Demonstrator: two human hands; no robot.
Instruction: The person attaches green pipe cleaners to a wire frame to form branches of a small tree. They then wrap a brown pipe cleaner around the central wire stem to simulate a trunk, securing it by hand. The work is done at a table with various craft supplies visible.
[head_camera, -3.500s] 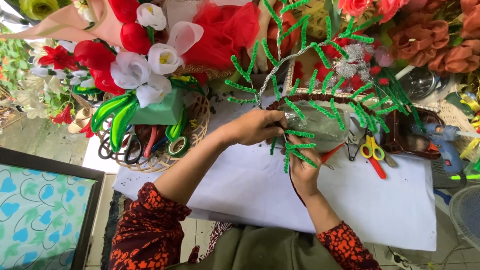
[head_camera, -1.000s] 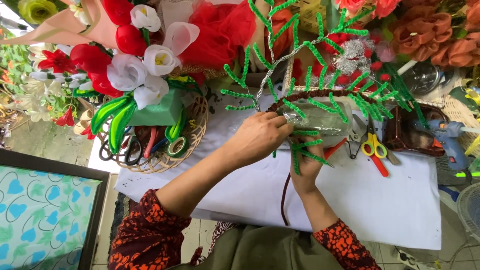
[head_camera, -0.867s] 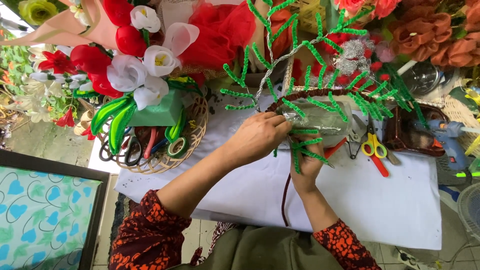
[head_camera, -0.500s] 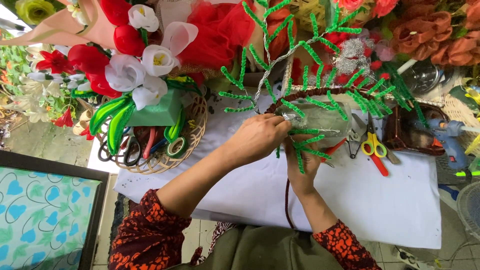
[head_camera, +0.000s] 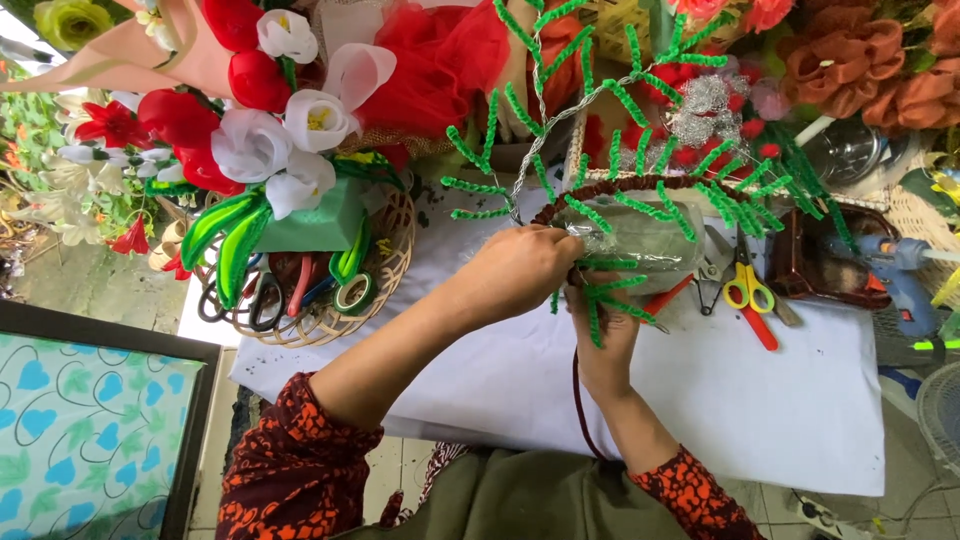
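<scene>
- A framed panel printed with blue hearts and green leaves (head_camera: 90, 430) leaned at the far left, out of the way of the work

- A round woven basket (head_camera: 392, 262) sat at the table's left corner, holding scissors with coloured handles (head_camera: 262, 300) and rolls of tape where a hand could reach them; a bouquet of red and white fabric flowers (head_camera: 262, 120) rested above it

- The left hand (head_camera: 520, 272) was curled shut over the joint where the brown fuzzy wire stem (head_camera: 640, 186) met the base, apparently pinching it so that it would not slip

- The right hand (head_camera: 608, 335) was closed from below around the same spot, with short green chenille twigs (head_camera: 608, 290) sticking out between its fingers; a loose brown tail of the stem hung down towards the lap

- The branch itself stood over the white paper table cover (head_camera: 760, 400), its green fuzzy leaves fanned upwards, so both hands steadied it at its foot

- Yellow-handled scissors (head_camera: 746, 290) lay just right of the hands, blades away

- A blue glue gun (head_camera: 900, 275) rested at the far right edge, well apart from the work
</scene>
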